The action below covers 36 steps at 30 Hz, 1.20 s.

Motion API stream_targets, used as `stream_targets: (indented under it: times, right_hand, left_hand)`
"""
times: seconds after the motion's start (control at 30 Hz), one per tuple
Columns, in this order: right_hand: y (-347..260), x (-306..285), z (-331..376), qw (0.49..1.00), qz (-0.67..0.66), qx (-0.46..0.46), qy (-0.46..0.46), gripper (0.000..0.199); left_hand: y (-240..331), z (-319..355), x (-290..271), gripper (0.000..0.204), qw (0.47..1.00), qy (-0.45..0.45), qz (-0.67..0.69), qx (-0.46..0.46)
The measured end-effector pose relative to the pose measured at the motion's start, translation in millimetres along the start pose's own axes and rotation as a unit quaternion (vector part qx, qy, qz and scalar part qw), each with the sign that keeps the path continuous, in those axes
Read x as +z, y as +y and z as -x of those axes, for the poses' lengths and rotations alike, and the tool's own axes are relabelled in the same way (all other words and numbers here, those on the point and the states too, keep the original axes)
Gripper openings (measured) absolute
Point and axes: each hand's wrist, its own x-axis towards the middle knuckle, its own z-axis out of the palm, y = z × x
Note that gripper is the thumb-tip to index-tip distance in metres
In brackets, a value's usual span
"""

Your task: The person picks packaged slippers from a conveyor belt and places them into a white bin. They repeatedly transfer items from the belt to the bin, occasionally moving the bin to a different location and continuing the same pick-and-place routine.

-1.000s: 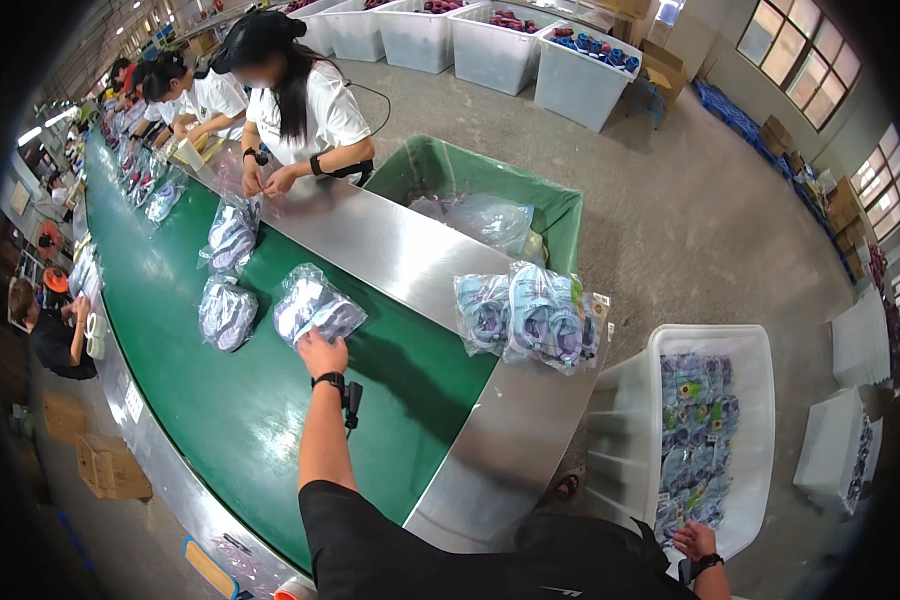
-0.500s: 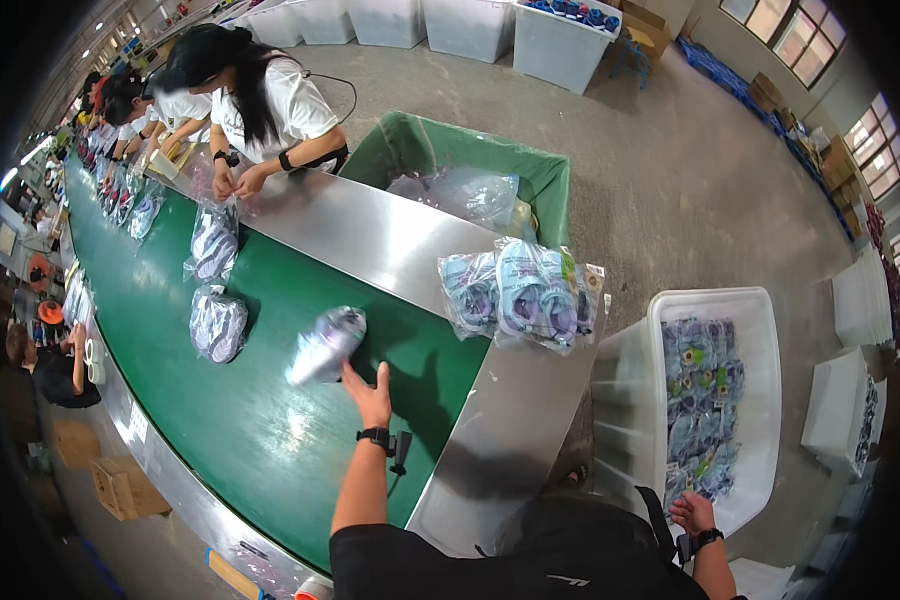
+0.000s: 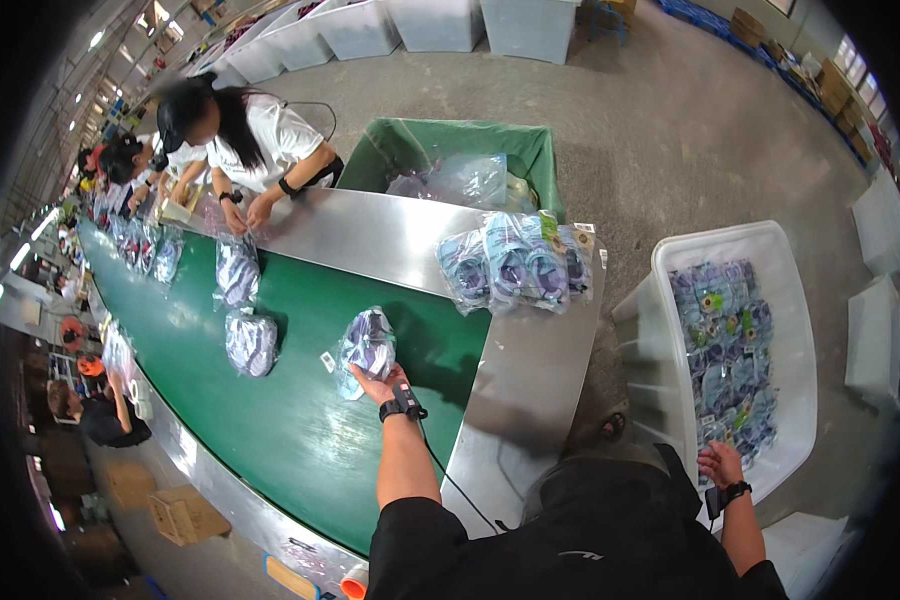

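The left hand (image 3: pixel 375 381) grips the near edge of a crinkly clear plastic packet of purple-and-white fabric (image 3: pixel 366 343), fingers clamped under it, lifting it off the smooth green conveyor belt (image 3: pixel 300 440). To the right, a brushed steel table (image 3: pixel 530 350) carries a glossy stack of bagged blue-and-purple items (image 3: pixel 515 262) at its far right edge. The right hand (image 3: pixel 720 464) hangs with fingers loosely apart over the near rim of a white plastic tub (image 3: pixel 785 300) filled with similar packets. Two more soft clear packets (image 3: pixel 250 342) lie left on the belt, with bare belt around them. The packets' contents are too blurred to identify. A green-lined bin (image 3: pixel 450 150) sits beyond the table.
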Motion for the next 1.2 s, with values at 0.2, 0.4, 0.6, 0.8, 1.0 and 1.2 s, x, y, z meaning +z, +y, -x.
stream_targets:
  times: [0.2, 0.4, 0.6, 0.8, 1.0, 1.2]
  right_hand:
    - [9.8, 1.8, -5.3, 0.998, -0.031, -0.028, -0.049, 0.027]
    - [-18.3, 16.0, -17.2, 0.993, -0.007, -0.073, -0.088, 0.029]
    - [-88.3, 53.8, -20.9, 0.955, 0.03, -0.147, -0.255, 0.047]
    - [-124.7, 71.8, 0.9, 0.836, 0.069, -0.09, -0.537, 0.048]
    - [-93.0, 19.9, -5.6, 0.857, -0.052, -0.016, -0.512, 0.046]
    - [-65.1, -34.5, -30.8, 0.895, -0.201, 0.009, -0.398, 0.027]
  left_hand:
    - [-0.1, 79.7, 1.2, 0.066, 0.993, -0.047, -0.074, -0.076]
    - [-40.4, 201.6, 8.9, 0.064, 0.921, -0.232, -0.186, -0.252]
    - [-97.8, 311.3, 55.0, 0.06, 0.783, -0.324, -0.364, -0.386]
    - [-171.2, 367.6, 96.5, 0.064, 0.633, -0.328, -0.356, -0.604]
    - [-248.8, 411.3, 95.0, 0.055, 0.582, -0.34, -0.422, -0.606]
    - [-296.3, 416.2, 58.7, 0.061, 0.554, -0.285, -0.494, -0.606]
